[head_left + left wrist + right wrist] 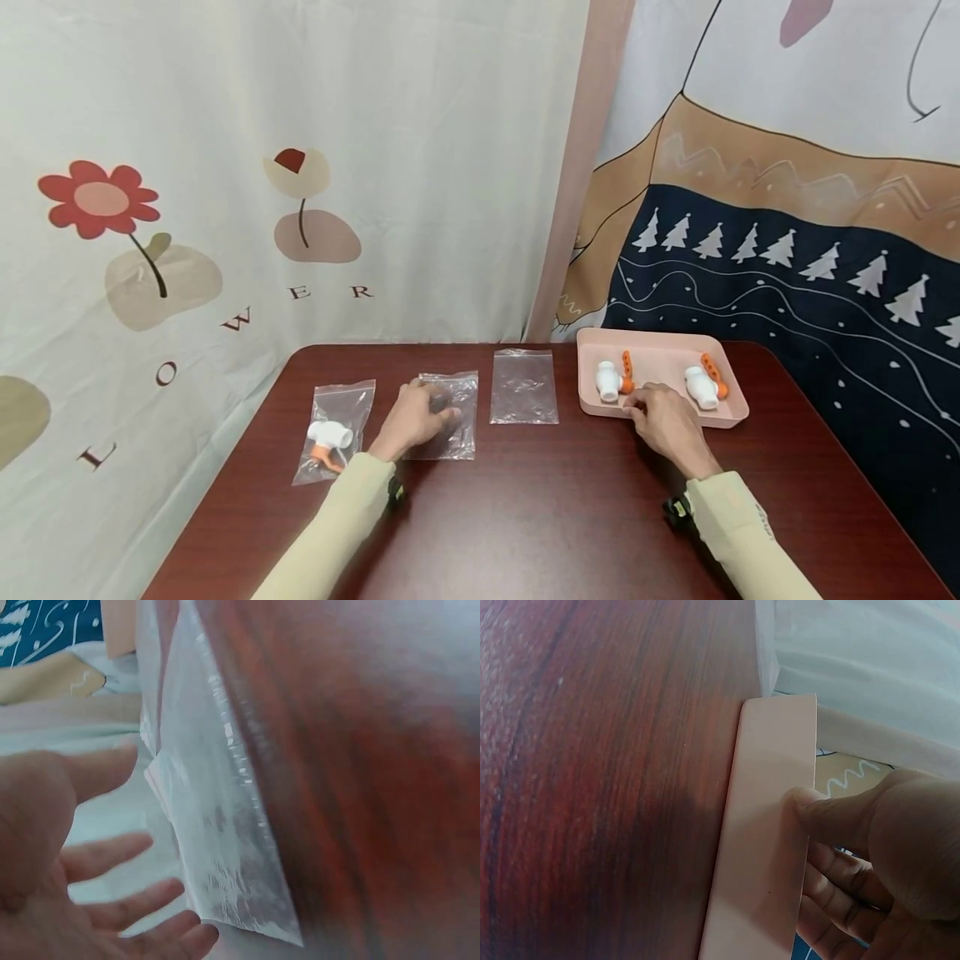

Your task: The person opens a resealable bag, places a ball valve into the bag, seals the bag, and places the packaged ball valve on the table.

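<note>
My left hand [417,418] is over the middle clear zip bag [459,421], fingers spread and holding nothing; the left wrist view shows the fingers beside that bag's plastic. At the front rim of the pink tray [600,335], my right hand [670,423] grips the wall, thumb on the outside and fingers behind it. Inside the tray, a white ball valve [608,382] with an orange handle lies just beyond these fingertips. A second such ball valve [702,388] lies in the tray's right half.
At the table's left, a clear zip bag [347,404] holds another white ball valve [330,433] with an orange handle. A flat zip bag [522,387] lies between the middle bag and the tray. Printed curtains [450,167] hang behind the dark red table [525,517].
</note>
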Motion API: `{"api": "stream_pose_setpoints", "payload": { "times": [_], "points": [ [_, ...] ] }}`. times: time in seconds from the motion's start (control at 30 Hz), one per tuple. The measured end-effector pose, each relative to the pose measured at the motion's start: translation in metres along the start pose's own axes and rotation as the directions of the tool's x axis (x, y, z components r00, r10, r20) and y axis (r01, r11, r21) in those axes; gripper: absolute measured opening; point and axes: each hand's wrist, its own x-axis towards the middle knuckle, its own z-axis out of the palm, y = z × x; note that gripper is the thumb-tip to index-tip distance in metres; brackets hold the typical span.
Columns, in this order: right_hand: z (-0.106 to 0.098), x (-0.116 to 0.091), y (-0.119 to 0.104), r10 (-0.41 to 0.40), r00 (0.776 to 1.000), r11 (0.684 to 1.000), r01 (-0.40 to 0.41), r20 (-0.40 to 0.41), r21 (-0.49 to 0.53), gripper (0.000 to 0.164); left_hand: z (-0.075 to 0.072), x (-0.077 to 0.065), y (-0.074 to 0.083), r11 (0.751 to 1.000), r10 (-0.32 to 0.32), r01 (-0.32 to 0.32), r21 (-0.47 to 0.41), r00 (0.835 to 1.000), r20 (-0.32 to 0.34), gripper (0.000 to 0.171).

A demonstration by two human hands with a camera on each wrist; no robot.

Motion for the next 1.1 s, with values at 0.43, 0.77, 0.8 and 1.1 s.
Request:
{"api": "stream_pose_setpoints", "payload": {
  "times": [0.43, 0.77, 0.8, 1.1],
  "points": [
    [0.0, 0.001, 0.001, 0.016, 1.0, 1.0, -0.016, 0.012, 0.008, 0.005, -0.016, 0.03, -0.006, 0.955, -0.263, 0.252, -0.153, 0.963, -0.053, 0.059],
    [0.001, 0.001, 0.0, 0.016, 1.0, 1.0, -0.016, 0.016, 0.006, 0.004, -0.014, 0.037, -0.004, 0.913, -0.394, 0.392, -0.111, 0.919, -0.001, 0.051],
    [0.001, 0.001, -0.001, 0.016, 1.0, 1.0, -0.016, 0.018, 0.007, 0.004, -0.013, 0.038, -0.004, 0.911, -0.4, 0.398, -0.105, 0.916, -0.005, 0.052],
    [0.001, 0.0, 0.0, 0.039, 0.999, 0.999, -0.04, 0.036, 0.006, 0.005, -0.002, 0.047, -0.008, 0.911, -0.411, 0.409, -0.041, 0.91, -0.054, 0.042]
  ]
}}
